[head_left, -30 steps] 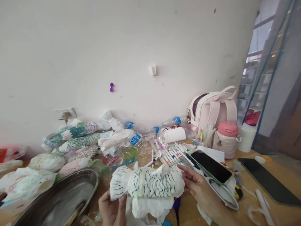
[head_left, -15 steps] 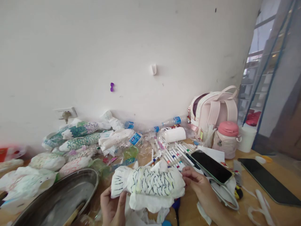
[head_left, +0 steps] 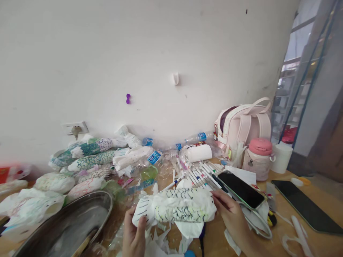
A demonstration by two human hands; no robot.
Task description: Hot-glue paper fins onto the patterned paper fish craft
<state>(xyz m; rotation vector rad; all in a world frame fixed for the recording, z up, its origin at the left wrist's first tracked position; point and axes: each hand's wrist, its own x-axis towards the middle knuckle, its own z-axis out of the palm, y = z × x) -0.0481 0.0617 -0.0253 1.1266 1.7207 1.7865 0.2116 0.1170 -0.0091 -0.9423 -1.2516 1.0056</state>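
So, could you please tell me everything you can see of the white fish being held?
The white fish looks wrinkled and papery, with dark scale marks, yellowish tints, a striped, fanned tail and a white flap below. It is held roughly level over the table, tail pinched by the left fingers, opposite end in the right fingers.

I see pink backpack; pink-lidded jar in front of it, white cup right of it, socket far left of it.

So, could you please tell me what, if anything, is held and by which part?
A scale-patterned white model fish: left hand at its tail, right hand at its head end.
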